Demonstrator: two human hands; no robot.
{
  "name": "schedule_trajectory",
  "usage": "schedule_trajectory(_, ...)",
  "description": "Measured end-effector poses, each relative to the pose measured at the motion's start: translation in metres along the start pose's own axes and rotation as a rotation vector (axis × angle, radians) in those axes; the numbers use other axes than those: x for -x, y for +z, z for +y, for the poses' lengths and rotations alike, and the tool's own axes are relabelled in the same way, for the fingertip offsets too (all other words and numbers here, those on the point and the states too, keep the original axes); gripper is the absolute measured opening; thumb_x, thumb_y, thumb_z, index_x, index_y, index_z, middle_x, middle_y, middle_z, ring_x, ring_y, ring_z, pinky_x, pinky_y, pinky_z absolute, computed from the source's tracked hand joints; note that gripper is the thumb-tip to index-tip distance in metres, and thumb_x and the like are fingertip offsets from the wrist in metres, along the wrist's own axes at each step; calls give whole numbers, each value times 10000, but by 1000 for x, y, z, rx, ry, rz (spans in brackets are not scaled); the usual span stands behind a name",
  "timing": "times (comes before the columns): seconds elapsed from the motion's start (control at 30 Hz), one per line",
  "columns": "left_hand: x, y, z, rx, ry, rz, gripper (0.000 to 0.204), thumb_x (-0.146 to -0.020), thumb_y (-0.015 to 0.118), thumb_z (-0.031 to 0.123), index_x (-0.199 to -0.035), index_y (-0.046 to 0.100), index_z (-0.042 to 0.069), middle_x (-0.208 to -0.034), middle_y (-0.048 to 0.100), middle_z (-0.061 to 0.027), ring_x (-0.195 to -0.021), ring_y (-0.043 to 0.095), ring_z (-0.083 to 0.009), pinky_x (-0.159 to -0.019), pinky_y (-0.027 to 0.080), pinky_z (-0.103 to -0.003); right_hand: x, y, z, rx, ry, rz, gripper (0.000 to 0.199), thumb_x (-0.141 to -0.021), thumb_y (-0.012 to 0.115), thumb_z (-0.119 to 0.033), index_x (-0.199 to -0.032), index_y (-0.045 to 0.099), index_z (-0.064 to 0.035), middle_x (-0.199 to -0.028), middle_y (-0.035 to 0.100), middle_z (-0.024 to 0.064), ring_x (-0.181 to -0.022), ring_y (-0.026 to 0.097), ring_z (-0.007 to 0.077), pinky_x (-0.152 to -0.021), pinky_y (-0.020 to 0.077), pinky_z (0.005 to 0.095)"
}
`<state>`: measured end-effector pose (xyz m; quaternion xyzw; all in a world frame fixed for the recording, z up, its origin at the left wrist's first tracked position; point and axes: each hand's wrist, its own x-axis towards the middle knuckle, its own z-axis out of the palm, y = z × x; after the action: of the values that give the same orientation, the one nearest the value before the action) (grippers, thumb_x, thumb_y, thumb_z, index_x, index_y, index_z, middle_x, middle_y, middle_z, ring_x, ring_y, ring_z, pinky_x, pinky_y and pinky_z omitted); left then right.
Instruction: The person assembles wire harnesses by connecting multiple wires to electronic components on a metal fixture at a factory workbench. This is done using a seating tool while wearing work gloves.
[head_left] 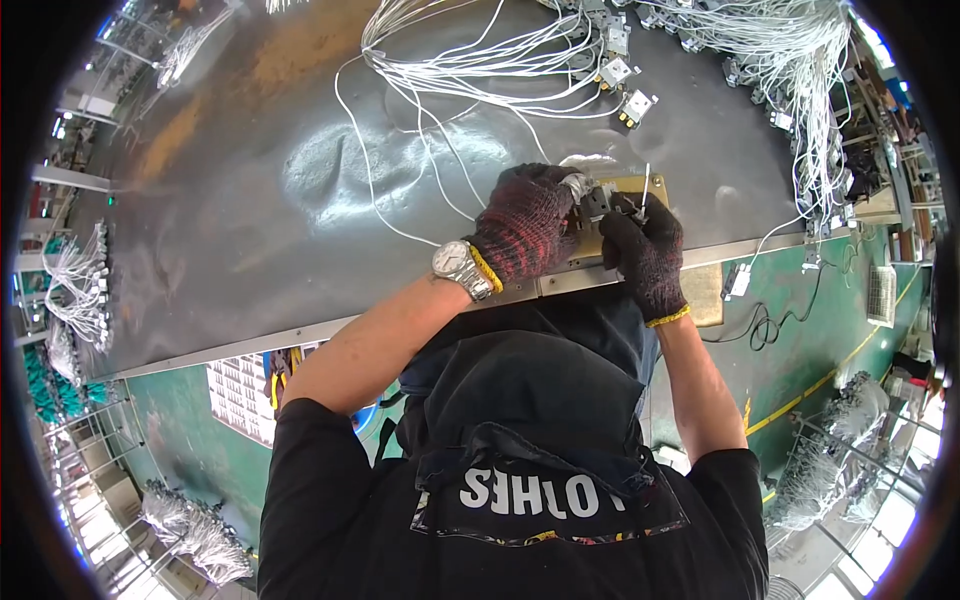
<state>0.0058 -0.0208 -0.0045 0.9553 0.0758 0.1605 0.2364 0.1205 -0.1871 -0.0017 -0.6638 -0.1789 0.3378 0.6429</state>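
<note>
Metal block (597,204) work looks only partway along to us: the piece sits between our two gloved hands, near the front of a broad metal table (230,230). That top gives us a wide stretch for moving on the left, but its front edge (740,249) runs close below our wrists, so the near side is tight. At the table's right end, a large heap of white wires (800,60) bounds us; ahead lies a smaller bundle (470,75). We judge its strands that carry end blocks (635,107) to be done, while others run toward our left hand (525,220), their ends hidden; we cannot count what is left. Our left hand is closed about the block's left side, its grip partly covered. Our right hand (650,245) has curled fingers on the other side; we cannot tell whether they grip anything. A brass-coloured plate (632,185) shows behind the block. Smallest, a thin white rod (646,183) stands by our right fingers, leaving little room there.
</note>
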Motion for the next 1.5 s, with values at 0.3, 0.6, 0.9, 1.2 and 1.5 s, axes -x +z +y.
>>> schedule_trajectory(0.3, 1, -5, 2, -5, -72, -198, 705, -699, 866, 350, -1312, 633, 92, -1273, 674, -167, -1159, 633, -384, -1032, 482, -468, 6, 4, -13, 171, 36, -10, 166, -916, 707, -61, -1065, 652, -13, -729, 628, 37, -553, 589, 114, -492, 473, 273)
schedule_trajectory(0.6, -17, -23, -4, 30, -14, -65, 501, -724, 814, 370, -1143, 703, 119, -1047, 733, -145, -1017, 680, -360, -923, 519, -464, 11, 19, -22, 426, -165, -37, 130, -936, 716, -103, -1033, 663, -35, -769, 684, 57, -653, 645, 138, -570, 505, 282)
schedule_trajectory(0.9, -17, 31, 18, -130, 71, 76, 288, -735, 736, 336, -881, 727, 88, -888, 713, -157, -885, 681, -345, -833, 500, -461, 3, -31, 59, 473, -352, -45, 105, -926, 729, -82, -1004, 660, -89, -799, 654, -13, -651, 593, 78, -519, 464, 266)
schedule_trajectory(1.2, -13, 19, 4, -153, 58, 139, 193, -792, 697, 261, -882, 747, 98, -872, 742, -125, -926, 707, -309, -831, 495, -454, 11, -11, -15, 382, -34, -337, 128, -1044, 542, -146, -1128, 626, -97, -908, 641, 9, -753, 618, 96, -583, 496, 245)
schedule_trajectory(1.5, -21, 19, 19, -105, 13, 33, 280, -688, 734, 302, -852, 736, 75, -875, 729, -145, -903, 691, -331, -848, 482, -460, -9, -74, 12, 56, 71, -287, 319, -1014, 569, -66, -1326, 607, -12, -772, 533, -48, -572, 450, 28, -492, 376, 195)
